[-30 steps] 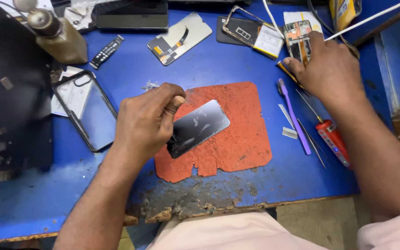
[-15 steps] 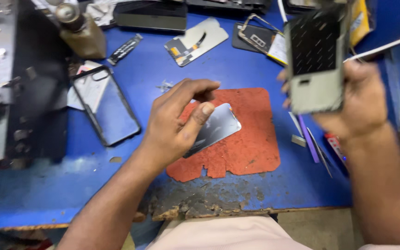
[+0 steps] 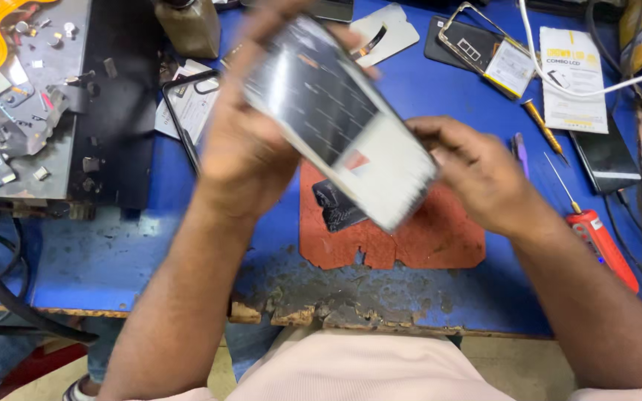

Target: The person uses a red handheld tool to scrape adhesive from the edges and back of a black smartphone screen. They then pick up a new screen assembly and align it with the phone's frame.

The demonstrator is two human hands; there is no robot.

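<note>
At the far left a dark grey tray (image 3: 105,111) holds small loose parts, with a brownish bottle (image 3: 187,26) behind it and a black phone frame (image 3: 187,111) lying flat on the blue tabletop (image 3: 113,245). The left hand (image 3: 243,141) is closed around the upper end of a phone panel (image 3: 339,119), fingers wrapped behind it, raised above the surface and tilted (blurred, so its detail is unclear). Under it, a dark phone body (image 3: 339,208) rests on the orange mat (image 3: 425,238), untouched by either hand. The right hand (image 3: 477,174) grips the panel's lower end, fingers curled at its edge. Further right lie a purple pry tool (image 3: 520,148), a red-handled screwdriver (image 3: 603,249) and a white paper sheet (image 3: 572,78). As I judge it, the panel is still being looked over and has not yet been fitted to the body on the mat
</note>
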